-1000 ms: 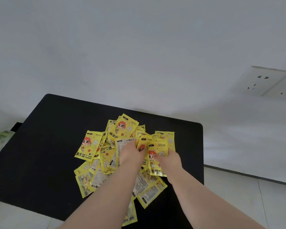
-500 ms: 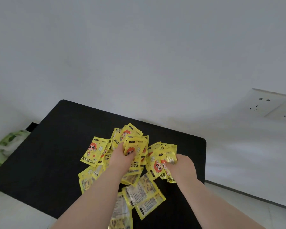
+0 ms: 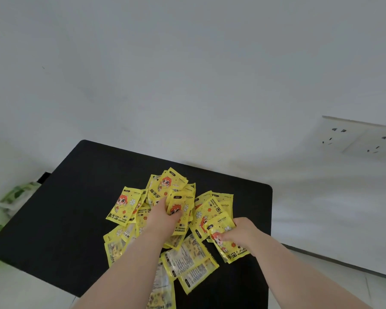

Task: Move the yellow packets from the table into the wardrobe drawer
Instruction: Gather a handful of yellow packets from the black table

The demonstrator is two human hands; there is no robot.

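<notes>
I'd call this barely begun: the left hand (image 3: 165, 210) and right hand (image 3: 239, 233) each clutch yellow hand-warmer packets (image 3: 125, 204) from the pile on the black counter (image 3: 65, 208); no drawer in view.

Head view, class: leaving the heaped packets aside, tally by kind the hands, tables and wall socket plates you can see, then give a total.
Hands: 2 (left hand and right hand, each gripping yellow packets)
Black table: 1
Wall socket plates: 2
Total: 5
</notes>
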